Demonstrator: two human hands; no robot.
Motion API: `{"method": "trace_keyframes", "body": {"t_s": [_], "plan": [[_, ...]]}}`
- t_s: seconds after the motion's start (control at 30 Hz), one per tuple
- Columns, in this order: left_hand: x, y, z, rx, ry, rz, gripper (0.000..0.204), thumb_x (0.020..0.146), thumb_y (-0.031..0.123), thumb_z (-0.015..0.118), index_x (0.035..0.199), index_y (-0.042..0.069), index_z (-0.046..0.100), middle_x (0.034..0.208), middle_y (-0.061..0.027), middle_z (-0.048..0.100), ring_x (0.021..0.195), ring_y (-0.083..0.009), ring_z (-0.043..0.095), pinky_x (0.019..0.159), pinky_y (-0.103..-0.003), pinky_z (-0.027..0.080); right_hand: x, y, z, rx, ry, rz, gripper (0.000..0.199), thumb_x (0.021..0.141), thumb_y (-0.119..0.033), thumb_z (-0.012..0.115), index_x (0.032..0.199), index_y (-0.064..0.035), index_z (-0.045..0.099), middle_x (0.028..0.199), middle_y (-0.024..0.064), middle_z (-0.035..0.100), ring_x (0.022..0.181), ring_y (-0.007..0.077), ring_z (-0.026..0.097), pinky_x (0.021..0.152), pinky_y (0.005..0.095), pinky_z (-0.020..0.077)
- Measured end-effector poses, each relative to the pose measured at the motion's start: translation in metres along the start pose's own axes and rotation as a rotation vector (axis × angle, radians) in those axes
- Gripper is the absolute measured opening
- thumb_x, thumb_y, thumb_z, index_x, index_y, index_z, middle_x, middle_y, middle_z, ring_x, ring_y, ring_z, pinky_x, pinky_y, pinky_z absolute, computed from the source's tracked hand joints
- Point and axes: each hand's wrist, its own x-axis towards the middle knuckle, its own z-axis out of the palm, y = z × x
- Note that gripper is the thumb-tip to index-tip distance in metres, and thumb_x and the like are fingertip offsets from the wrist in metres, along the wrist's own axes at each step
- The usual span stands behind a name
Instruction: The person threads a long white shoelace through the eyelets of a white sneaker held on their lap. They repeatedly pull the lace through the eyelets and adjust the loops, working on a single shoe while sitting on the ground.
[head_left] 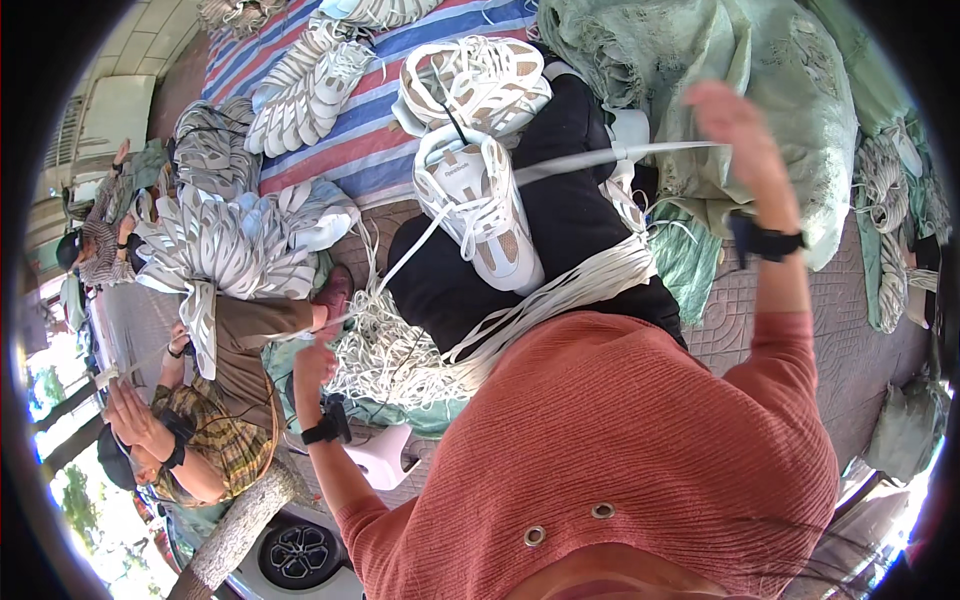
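1. A white-and-tan sneaker (468, 200) sits sole down on the person's black-trousered lap (565, 125), its toe pointing back toward the person's body.
2. A white lace (570, 163) runs out from the sneaker on both sides; whether both strands belong to one length cannot be told.
3. The right hand (728, 125), raised to the right of the sneaker, is motion-blurred; it appears closed around the strand, which stretches nearly straight to it, though the single fingers cannot be made out.
4. The left hand (315, 368), to the left of the sneaker and nearer the body, is curled narrow, pinching the other strand at its fingertips.
5. A bundle of white laces (560, 290) lies across the lap just on the body side of the sneaker, and a tangled heap of laces (385, 355) spreads to the sneaker's near left.
6. Just beyond the sneaker are more tan-and-white shoes (480, 80); farther off on that side lies a striped sheet (400, 100).
7. Left of the sneaker stand stacked white-and-grey shoe pieces (235, 245); past them on the near side, a co-worker (215, 430) in a patterned shirt lifts one hand.
8. Right of the sneaker bulges a pale green sack (780, 90).
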Motion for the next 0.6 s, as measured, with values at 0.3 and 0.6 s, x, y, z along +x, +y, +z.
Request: {"method": "trace_keyframes", "body": {"t_s": [0.3, 0.6], "plan": [[-0.051, 0.186, 0.092, 0.139, 0.438, 1.365, 0.008, 0.087, 0.011, 0.065, 0.091, 0.004, 0.063, 0.086, -0.0133, 0.064, 0.079, -0.0349, 0.061, 0.069, -0.040, 0.049, -0.063, 0.132, -0.173, -0.358, 0.325, 0.470, 0.040, 0.090, -0.006, 0.050, 0.125, -0.0182, 0.065, 0.094, -0.0006, 0.067, 0.070, 0.0092, 0.057, 0.063, 0.0245, 0.0450], [-0.073, 0.288, 0.176, 0.501, 0.269, 1.723, 0.015, 0.073, 0.013, 0.074, 0.079, 0.010, 0.060, 0.079, -0.0022, 0.058, 0.083, -0.0222, 0.055, 0.076, -0.038, 0.031, 0.011, 0.030, 0.197, -0.280, -0.106, -0.411, 0.005, 0.081, -0.021, 0.066, 0.079, -0.0194, 0.071, 0.066, 0.0027, 0.062, 0.070, 0.0219, 0.060, 0.065, 0.0387, 0.0484]]}}
